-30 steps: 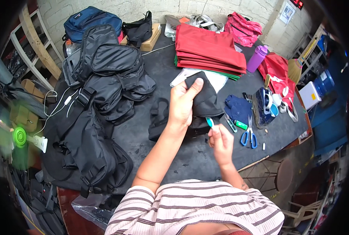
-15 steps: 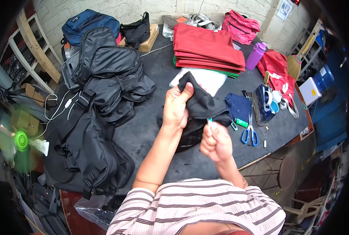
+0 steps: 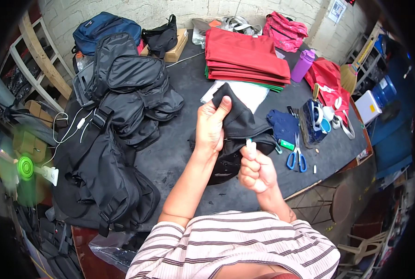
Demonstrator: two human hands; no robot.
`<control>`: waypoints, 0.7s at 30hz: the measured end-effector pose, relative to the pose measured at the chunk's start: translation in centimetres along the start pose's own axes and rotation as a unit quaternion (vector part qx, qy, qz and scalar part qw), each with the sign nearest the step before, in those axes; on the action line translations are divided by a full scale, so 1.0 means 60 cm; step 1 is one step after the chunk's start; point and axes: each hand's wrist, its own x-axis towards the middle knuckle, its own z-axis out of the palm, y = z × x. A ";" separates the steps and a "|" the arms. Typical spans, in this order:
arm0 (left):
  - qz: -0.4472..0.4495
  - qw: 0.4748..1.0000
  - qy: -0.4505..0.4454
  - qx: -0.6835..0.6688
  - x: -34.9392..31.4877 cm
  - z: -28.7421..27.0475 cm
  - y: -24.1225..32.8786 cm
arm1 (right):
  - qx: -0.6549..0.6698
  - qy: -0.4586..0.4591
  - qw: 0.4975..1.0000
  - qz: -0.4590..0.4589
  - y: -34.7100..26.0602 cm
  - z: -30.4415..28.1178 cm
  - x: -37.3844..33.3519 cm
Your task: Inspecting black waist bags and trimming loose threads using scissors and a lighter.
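A black fabric bag (image 3: 237,114) with a zipper edge is gripped in my left hand (image 3: 210,123), thumb on top, its upper flap pulled up and away from the table. Close to the zipper, my right hand (image 3: 257,172) is closed in a fist around a small white and teal tool (image 3: 249,142); most of it is hidden by the fingers, so its kind is unclear. The tool's tip meets the bag just under the zipper line. The bag's shiny black lower part hangs behind and between my hands.
Black backpacks (image 3: 123,111) pile up on the left of the dark table. Folded red fabric (image 3: 247,56) lies at the back. To the right are blue-handled scissors (image 3: 297,158), a green lighter (image 3: 286,144), a blue cloth (image 3: 283,125), a tool holder (image 3: 312,118) and a purple bottle (image 3: 304,66).
My right hand has shifted slightly downward, and more of the white part of the tool shows above its fingers. My left hand keeps its hold on the bag.
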 end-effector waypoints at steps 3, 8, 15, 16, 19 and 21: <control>0.052 0.998 0.041 0.009 -0.006 0.015 0.012 | -0.576 0.200 0.736 -0.295 -0.001 -0.016 0.009; 0.043 0.994 0.009 0.096 -0.013 0.029 0.034 | -0.802 0.204 0.429 -0.363 0.001 -0.014 -0.021; -0.010 0.989 -0.050 0.140 -0.018 0.049 0.023 | -0.266 0.056 0.960 -0.072 -0.013 0.005 -0.032; -0.013 0.988 -0.068 0.140 -0.013 0.051 0.020 | -0.114 0.016 0.993 0.001 -0.026 -0.010 -0.030; -0.012 0.985 -0.060 0.161 0.005 0.046 0.026 | -0.130 0.007 0.991 0.009 -0.038 -0.034 -0.011; 0.066 0.977 -0.039 0.197 0.024 0.032 0.033 | -0.350 0.050 0.929 -0.107 -0.035 -0.042 -0.004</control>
